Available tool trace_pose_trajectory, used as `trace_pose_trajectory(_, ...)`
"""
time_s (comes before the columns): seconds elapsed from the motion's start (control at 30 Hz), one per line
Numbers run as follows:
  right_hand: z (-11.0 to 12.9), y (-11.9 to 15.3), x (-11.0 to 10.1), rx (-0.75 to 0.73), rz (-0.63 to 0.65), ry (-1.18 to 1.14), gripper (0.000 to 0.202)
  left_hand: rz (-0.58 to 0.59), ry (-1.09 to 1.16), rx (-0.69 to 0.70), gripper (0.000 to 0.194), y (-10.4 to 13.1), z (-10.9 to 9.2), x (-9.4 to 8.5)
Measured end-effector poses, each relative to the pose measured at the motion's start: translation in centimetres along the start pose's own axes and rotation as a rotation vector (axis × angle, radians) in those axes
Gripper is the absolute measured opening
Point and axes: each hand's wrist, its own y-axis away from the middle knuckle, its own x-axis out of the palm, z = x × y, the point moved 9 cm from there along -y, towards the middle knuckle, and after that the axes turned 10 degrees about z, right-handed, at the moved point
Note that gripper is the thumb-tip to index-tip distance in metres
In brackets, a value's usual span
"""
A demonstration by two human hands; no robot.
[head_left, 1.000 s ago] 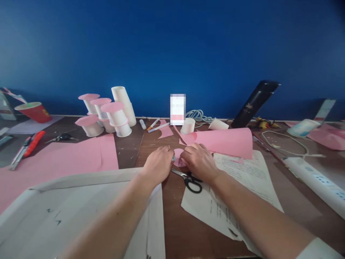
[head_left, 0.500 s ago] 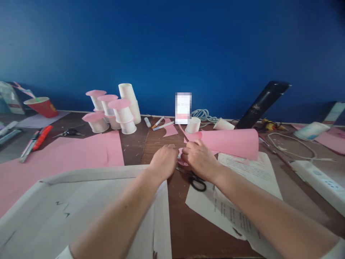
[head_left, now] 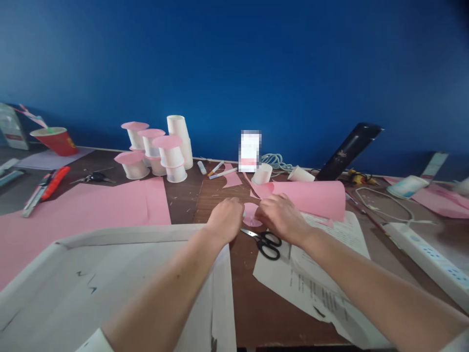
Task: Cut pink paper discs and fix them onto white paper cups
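Pink paper disc (head_left: 251, 215) lies between my two hands, just beyond the blades of the black-handled scissors (head_left: 261, 240). My left hand (head_left: 227, 218), just left of the scissors' tip, is narrow, its fingers curled in at the near-left edge of the disc; I cannot tell whether they pinch it or keep hold of something small. My right hand (head_left: 283, 215), beyond the scissors' handles, is bent, with its fingertips at the disc's right edge, and I cannot tell whether they grip it either.

To the right of the scissors, and partly under their handles, lie printed sheets (head_left: 311, 283). Beyond the scissors and to the right rests a pink paper roll (head_left: 311, 198); farther beyond them sit a white cup (head_left: 262, 174) and, to its right, a tipped cup (head_left: 301, 174). Left of the scissors, beneath my left forearm, is a white cardboard tray (head_left: 120, 274). Beyond the scissors, well to the left, stand stacked cups (head_left: 173, 156) with pink discs on top, past a large pink sheet (head_left: 110, 200).
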Motion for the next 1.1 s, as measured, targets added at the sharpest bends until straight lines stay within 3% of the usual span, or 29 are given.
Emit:
trace_pose_trajectory(0.13, -2.5, 1.0, -0.1, 0.182, -0.096, -0.274, 0.009, 0.012, 0.019, 0.007, 0.017, -0.1, 0.1, 0.3)
trace_pose_trajectory(0.43, -3.2, 0.3, 1.2, 0.282, -0.086, -0.402, 0.010, 0.014, 0.039, 0.002, 0.017, 0.1, 0.1, 0.1)
trace_pose_trajectory(0.63, -6.7, 2.3, 3.3, 0.498, -0.198, -0.644, 0.021, -0.098, 0.153, -0.064, 0.019, 0.3, 2.6, -0.8)
trace_pose_trajectory(0.77, -7.5, 3.1, 3.1, 0.530, -0.192, -0.605, 0.022, -0.179, 0.193, -0.143, 0.024, 0.5, 4.8, -1.4)
trace_pose_trajectory(0.9, -7.3, 3.4, 2.7, 0.545, -0.142, -0.529, 0.022, -0.151, 0.138, -0.185, 0.024, 0.3, 5.8, -0.9)
trace_pose_trajectory(1.03, -7.2, 3.5, 2.8, 0.547, -0.098, -0.480, 0.024, -0.219, 0.056, -0.252, 0.043, 0.6, 5.4, -1.8)
trace_pose_trajectory(1.1, -7.2, 3.6, 3.0, 0.561, -0.080, -0.462, 0.025, -0.273, 0.017, -0.221, 0.041, 0.7, 4.2, -2.5)
